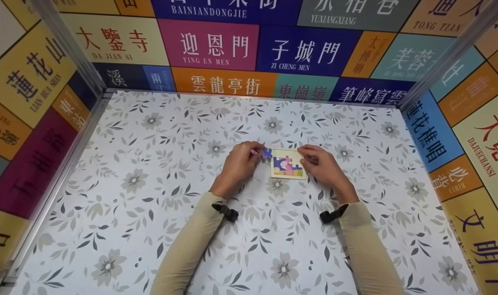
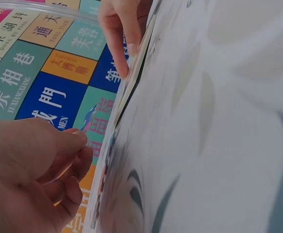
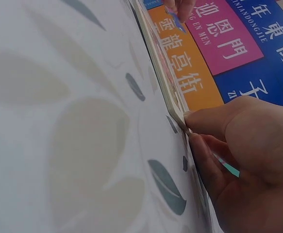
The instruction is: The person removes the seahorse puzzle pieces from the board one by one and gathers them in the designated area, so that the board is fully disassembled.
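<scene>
A small square puzzle board (image 1: pixel 289 175) with a pale frame lies on the patterned table, partly filled with purple, pink and green jigsaw pieces (image 1: pixel 288 164). My left hand (image 1: pixel 241 162) is just left of the board. Its thumb and fingertips pinch a blue and purple jigsaw piece (image 2: pixel 89 116), held above the table in the left wrist view. My right hand (image 1: pixel 322 166) holds the board's right side, with thumb and finger at its edge (image 3: pixel 173 99) in the right wrist view. Fingers partly cover the pinched piece.
A white tablecloth (image 1: pixel 167 229) with grey flowers and leaves covers the table. Panels of colourful street-name signs (image 1: pixel 216 45) stand along the back and both sides. Each wrist wears a black band, one on the left (image 1: pixel 226 211) and another on the right (image 1: pixel 333 214).
</scene>
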The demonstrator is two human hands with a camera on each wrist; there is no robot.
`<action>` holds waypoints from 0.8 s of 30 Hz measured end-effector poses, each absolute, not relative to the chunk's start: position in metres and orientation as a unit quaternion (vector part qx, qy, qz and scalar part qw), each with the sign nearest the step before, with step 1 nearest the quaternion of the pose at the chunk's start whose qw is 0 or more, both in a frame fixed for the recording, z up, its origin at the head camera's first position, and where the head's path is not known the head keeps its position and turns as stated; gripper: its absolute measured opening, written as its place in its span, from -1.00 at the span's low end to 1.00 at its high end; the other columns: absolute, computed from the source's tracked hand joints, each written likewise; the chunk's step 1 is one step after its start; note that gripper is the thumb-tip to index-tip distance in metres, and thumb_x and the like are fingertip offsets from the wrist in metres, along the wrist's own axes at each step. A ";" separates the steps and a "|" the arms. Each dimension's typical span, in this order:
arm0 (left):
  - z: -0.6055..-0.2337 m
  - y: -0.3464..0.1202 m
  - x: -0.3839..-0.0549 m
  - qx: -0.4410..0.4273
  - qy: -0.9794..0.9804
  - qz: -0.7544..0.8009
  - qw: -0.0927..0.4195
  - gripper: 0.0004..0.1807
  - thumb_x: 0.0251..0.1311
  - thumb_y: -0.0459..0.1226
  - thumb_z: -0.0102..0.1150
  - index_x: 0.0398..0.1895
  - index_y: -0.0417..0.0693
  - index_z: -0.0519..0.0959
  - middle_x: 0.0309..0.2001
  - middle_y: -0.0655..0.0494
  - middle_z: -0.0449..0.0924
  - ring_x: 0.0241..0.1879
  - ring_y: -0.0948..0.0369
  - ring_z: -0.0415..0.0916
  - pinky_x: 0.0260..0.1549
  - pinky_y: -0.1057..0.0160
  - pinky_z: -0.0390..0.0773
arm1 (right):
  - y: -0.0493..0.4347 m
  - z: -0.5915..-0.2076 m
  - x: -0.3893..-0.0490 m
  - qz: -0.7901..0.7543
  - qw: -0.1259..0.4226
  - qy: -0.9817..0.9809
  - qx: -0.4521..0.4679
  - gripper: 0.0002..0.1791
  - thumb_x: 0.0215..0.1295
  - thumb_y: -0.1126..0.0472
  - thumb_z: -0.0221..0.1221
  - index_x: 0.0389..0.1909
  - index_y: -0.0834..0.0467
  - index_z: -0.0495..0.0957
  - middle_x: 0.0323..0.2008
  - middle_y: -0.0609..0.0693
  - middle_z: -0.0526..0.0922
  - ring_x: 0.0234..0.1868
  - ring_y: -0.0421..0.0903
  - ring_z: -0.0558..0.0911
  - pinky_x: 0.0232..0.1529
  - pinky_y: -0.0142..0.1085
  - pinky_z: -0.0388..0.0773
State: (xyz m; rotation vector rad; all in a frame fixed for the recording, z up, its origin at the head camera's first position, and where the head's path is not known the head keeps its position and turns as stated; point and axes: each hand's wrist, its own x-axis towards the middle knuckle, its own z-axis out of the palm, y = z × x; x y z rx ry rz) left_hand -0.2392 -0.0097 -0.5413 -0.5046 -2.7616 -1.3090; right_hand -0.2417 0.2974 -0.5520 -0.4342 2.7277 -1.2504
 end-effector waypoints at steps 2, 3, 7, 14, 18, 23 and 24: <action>-0.541 -0.014 -0.238 -0.158 -0.895 -0.418 0.016 -0.75 0.52 -0.31 0.24 0.15 -0.01 0.76 -0.01 0.09 0.79 -0.13 0.19 0.67 -0.11 0.14 0.67 | 0.297 -0.552 -0.242 -0.411 0.058 0.899 -0.140 -0.51 0.58 0.29 0.23 0.47 0.22 0.54 0.55 0.19 0.46 0.42 0.19 0.61 0.42 0.09 0.57; -0.542 -0.015 -0.237 -0.157 -0.896 -0.414 0.013 -0.74 0.52 -0.32 0.25 0.16 -0.01 0.76 -0.01 0.10 0.79 -0.14 0.20 0.67 -0.13 0.15 0.66 | 0.297 -0.552 -0.242 -0.410 0.059 0.899 -0.139 -0.51 0.59 0.28 0.23 0.47 0.22 0.55 0.54 0.19 0.46 0.42 0.19 0.61 0.42 0.09 0.57; -0.541 -0.020 -0.234 -0.164 -0.900 -0.404 0.005 -0.75 0.50 -0.32 0.28 0.15 -0.02 0.77 -0.03 0.10 0.81 -0.21 0.19 0.66 -0.17 0.14 0.65 | 0.296 -0.551 -0.242 -0.407 0.060 0.901 -0.134 -0.52 0.58 0.28 0.23 0.46 0.19 0.57 0.49 0.17 0.51 0.40 0.16 0.63 0.41 0.09 0.57; -0.541 -0.023 -0.231 -0.170 -0.908 -0.384 -0.011 -0.80 0.47 -0.29 0.35 0.08 0.00 0.78 -0.03 0.07 0.82 -0.13 0.17 0.72 -0.07 0.08 0.69 | 0.295 -0.548 -0.241 -0.405 0.059 0.903 -0.130 -0.53 0.57 0.29 0.25 0.44 0.20 0.58 0.43 0.19 0.56 0.36 0.16 0.65 0.38 0.06 0.59; -0.542 -0.024 -0.231 -0.168 -0.911 -0.377 -0.016 -0.82 0.45 -0.29 0.38 0.04 0.01 0.78 -0.05 0.10 0.82 -0.11 0.18 0.72 -0.04 0.09 0.70 | 0.293 -0.547 -0.241 -0.401 0.061 0.904 -0.132 -0.53 0.57 0.28 0.25 0.43 0.22 0.59 0.42 0.20 0.56 0.36 0.17 0.65 0.38 0.06 0.60; -0.545 -0.025 -0.233 -0.172 -0.911 -0.376 -0.012 -0.85 0.43 -0.31 0.39 -0.01 0.01 0.80 -0.09 0.11 0.82 -0.14 0.19 0.71 -0.08 0.09 0.69 | 0.293 -0.546 -0.240 -0.399 0.056 0.906 -0.132 -0.54 0.56 0.29 0.26 0.42 0.24 0.59 0.42 0.22 0.58 0.35 0.18 0.66 0.36 0.06 0.61; -0.546 -0.025 -0.233 -0.173 -0.910 -0.376 -0.013 -0.85 0.42 -0.31 0.39 -0.01 0.01 0.80 -0.10 0.11 0.82 -0.15 0.18 0.70 -0.08 0.09 0.69 | 0.293 -0.546 -0.240 -0.400 0.056 0.905 -0.131 -0.54 0.55 0.30 0.26 0.41 0.25 0.59 0.42 0.22 0.58 0.35 0.19 0.66 0.36 0.06 0.61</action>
